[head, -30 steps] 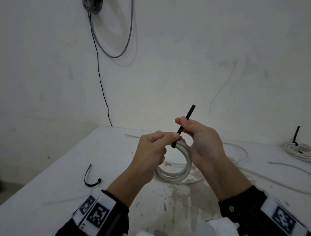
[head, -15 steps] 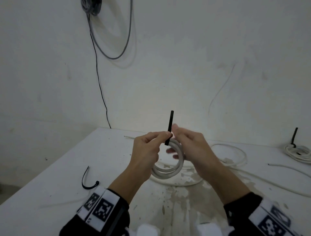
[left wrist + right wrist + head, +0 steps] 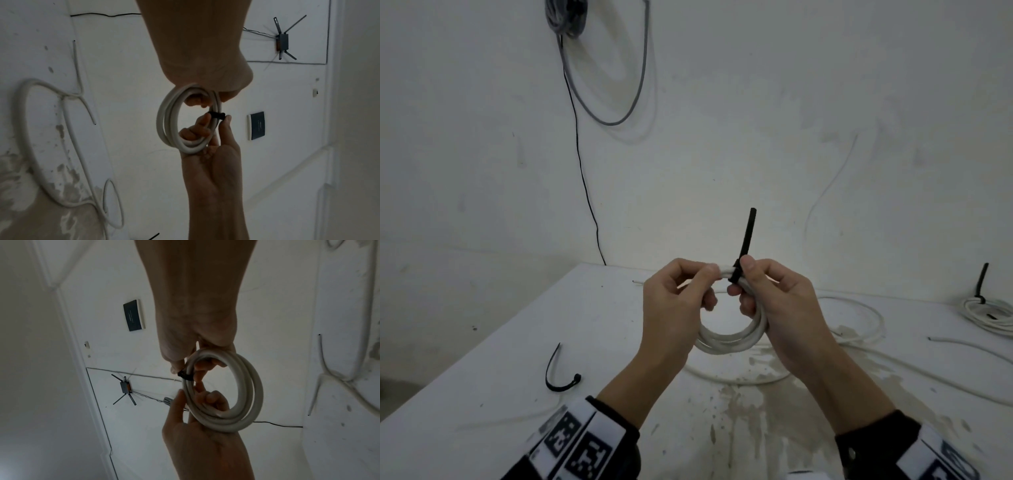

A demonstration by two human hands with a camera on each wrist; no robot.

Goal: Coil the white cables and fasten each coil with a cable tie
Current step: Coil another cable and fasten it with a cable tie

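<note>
I hold a small coil of white cable point(image 3: 726, 342) upright above the table. A black cable tie point(image 3: 748, 233) is looped around the top of the coil, its tail pointing straight up. My left hand point(image 3: 714, 274) pinches the coil just left of the tie. My right hand point(image 3: 739, 279) pinches the tie where it wraps the coil, its other fingers curled through the ring. In the left wrist view the tie point(image 3: 216, 115) sits between the fingertips of my right hand point(image 3: 218, 118), on the coil point(image 3: 164, 123). The right wrist view shows the tie point(image 3: 186, 376) on the coil point(image 3: 248, 386).
A spare black cable tie point(image 3: 558, 373) lies on the white table point(image 3: 482, 394) at the left. Loose white cable point(image 3: 866, 322) trails across the table behind my hands. A tied coil point(image 3: 989, 313) sits at the far right. Grey cable point(image 3: 619, 102) hangs on the wall.
The tie's tail swung from leaning right to upright. My right hand let go of the tail and now pinches the tie at the coil. The coil rose slightly.
</note>
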